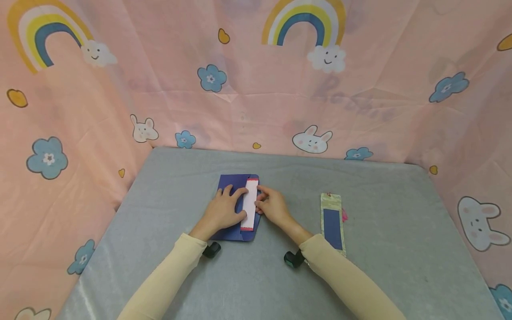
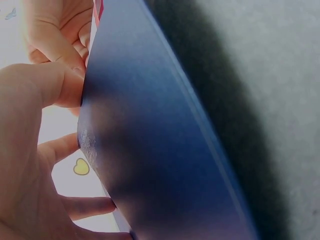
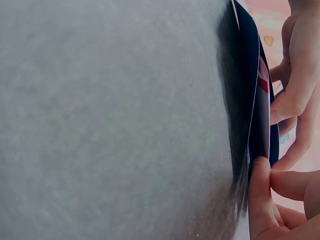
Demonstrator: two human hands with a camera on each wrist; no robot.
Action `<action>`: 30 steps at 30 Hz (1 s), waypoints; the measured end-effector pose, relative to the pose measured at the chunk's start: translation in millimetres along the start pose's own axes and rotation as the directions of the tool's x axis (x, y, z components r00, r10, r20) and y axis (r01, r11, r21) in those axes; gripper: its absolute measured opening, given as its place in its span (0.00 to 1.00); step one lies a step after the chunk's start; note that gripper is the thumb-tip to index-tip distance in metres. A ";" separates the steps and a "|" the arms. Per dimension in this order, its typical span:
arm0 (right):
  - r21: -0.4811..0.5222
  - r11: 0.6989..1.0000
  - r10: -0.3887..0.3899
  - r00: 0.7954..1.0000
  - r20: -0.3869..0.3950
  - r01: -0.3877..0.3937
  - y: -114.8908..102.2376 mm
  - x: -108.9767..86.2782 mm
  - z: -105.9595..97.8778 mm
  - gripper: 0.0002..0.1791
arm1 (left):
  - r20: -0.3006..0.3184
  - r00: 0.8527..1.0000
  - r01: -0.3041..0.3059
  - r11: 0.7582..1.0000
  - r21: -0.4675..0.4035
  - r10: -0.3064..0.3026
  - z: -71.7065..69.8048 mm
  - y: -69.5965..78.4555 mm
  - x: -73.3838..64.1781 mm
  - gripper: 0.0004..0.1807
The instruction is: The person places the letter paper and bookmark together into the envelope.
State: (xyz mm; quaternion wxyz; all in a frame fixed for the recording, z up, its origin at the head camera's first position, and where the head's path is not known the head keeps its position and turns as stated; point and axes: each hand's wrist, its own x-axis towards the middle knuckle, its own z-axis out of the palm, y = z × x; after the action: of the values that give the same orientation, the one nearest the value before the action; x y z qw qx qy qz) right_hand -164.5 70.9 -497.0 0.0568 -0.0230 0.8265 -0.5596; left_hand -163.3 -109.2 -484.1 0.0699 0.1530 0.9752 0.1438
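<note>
A dark blue paper folder (image 1: 230, 233) lies on the grey table, its right side folded into a flap. Along that flap runs a white paper strip (image 1: 250, 204) with red ends. My left hand (image 1: 222, 210) presses on the folder with spread fingers, index finger and thumb reaching the strip's left edge. On the other side, my right hand (image 1: 275, 207) pinches the strip's right edge between thumb and fingers. In the right wrist view the strip (image 3: 263, 105) stands edge-on against the blue paper (image 3: 246, 65); whether the pinch takes in the flap too, I cannot tell.
To the right lies a narrow green-gold patterned piece (image 1: 325, 202) with a dark blue panel (image 1: 333, 229) and a pink tuft (image 1: 344, 215) at its side; my right sleeve overlaps its lower end. Pink printed cloth (image 1: 248, 106) hangs around the grey table (image 1: 384, 231).
</note>
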 end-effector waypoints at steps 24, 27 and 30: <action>0.026 0.999 0.026 1.000 0.018 -0.026 2.5 5.2 1.7 0.26 | 0.001 1.000 0.002 1.000 -0.001 -0.002 0.1 -0.6 -0.3 0.36; 0.029 0.999 0.024 1.000 0.020 -0.025 2.2 5.4 1.7 0.26 | 0.000 1.000 0.003 1.000 -0.002 -0.003 0.7 -1.0 0.0 0.36; 0.023 0.999 0.026 0.999 0.024 -0.026 1.8 5.7 1.8 0.26 | 0.000 1.000 0.003 1.000 0.000 -0.003 0.7 -1.0 0.1 0.36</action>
State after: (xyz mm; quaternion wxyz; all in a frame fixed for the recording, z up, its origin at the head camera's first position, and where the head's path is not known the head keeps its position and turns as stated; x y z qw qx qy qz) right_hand -169.9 69.4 -499.8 0.0740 -0.0180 0.8194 -0.5682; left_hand -163.6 -109.9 -485.1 0.0703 0.1513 0.9754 0.1438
